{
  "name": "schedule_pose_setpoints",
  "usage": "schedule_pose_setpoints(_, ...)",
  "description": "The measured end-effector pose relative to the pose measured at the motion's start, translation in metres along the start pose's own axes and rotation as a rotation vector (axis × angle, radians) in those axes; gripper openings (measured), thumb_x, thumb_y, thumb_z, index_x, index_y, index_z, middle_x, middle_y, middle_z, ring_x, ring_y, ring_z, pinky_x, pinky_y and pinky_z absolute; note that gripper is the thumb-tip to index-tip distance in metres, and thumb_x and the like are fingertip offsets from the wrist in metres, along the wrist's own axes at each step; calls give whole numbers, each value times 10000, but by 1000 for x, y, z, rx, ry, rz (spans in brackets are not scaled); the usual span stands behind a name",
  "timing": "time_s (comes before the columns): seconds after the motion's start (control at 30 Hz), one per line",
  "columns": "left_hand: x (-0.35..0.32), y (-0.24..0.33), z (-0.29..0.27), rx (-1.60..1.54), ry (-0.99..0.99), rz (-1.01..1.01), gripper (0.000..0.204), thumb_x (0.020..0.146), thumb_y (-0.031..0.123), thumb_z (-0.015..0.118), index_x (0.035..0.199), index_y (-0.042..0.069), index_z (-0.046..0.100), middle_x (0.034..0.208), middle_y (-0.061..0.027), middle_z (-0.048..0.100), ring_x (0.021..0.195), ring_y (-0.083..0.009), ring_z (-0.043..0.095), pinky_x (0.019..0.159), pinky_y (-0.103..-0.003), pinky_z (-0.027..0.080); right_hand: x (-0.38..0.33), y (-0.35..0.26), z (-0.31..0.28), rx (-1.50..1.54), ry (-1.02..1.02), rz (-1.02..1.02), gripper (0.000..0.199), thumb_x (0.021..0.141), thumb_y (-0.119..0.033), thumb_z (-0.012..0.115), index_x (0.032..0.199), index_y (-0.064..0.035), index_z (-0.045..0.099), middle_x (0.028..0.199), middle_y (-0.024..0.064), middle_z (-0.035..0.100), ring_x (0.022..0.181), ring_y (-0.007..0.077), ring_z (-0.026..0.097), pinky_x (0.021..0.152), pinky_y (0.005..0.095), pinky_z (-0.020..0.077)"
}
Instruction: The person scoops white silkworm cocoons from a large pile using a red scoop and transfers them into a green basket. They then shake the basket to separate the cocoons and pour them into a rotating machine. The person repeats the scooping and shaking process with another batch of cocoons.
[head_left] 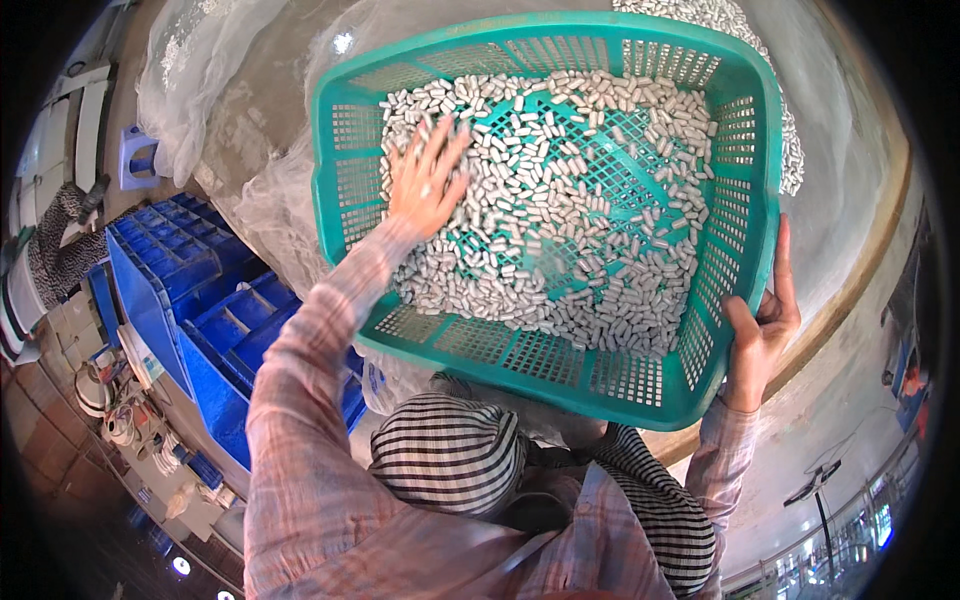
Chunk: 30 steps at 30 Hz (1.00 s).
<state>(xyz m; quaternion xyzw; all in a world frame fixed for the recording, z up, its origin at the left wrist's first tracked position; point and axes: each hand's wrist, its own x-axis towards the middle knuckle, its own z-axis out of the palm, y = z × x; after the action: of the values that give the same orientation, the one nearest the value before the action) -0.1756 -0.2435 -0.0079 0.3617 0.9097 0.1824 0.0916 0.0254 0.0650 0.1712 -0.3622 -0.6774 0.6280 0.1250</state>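
Under the left hand (425,180), grey pellets (560,200).

The basket (740,250) is glossy teal plastic with perforated lattice walls. The small cylinders (580,200) in it look like dull grey metal. Translucent plastic sheeting (260,200) lies crinkled beside stacked glossy blue plastic crates (190,270).

Pellets (560,210) lie in basket (545,365), crates (190,270) left.
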Motion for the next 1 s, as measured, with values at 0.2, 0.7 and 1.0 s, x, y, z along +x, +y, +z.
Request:
schedule_pose_setpoints(0.2, 80, 143, 33, 4, 92, 141, 620, 858, 339, 582, 1438, 242, 385, 1514, -51, 315, 1393, -379, 223, 1089, -622, 160, 0, 1, 8, 44, 33, -16, 837, 663, 164, 448, 1466, -43, 335, 980, 25, 677, 633, -13, 516, 573, 122, 392)
schedule_pose_setpoints(0.7, 21, 18, 21, 46, 87, -88, 649, 921, 454, 467, 1494, 221, 269, 1567, -131, 170, 1424, -369, 176, 1086, -667, 84, -10, 5, -1, 52, -44, -44, 842, 666, 183, 441, 1471, -28, 313, 1022, 67, 669, 727, 34, 580, 657, 155, 453)
schedule_pose_setpoints(1.0, 20, 222, 54, -350, -143, 572, 708, 890, 495, 515, 1493, 226, 259, 1578, -72, 147, 1446, -340, 128, 1154, -558, 86, -12, 3, -11, 8, -57, -61, 843, 668, 180, 438, 1472, -42, 317, 1040, 58, 671, 723, 23, 579, 632, 148, 451)
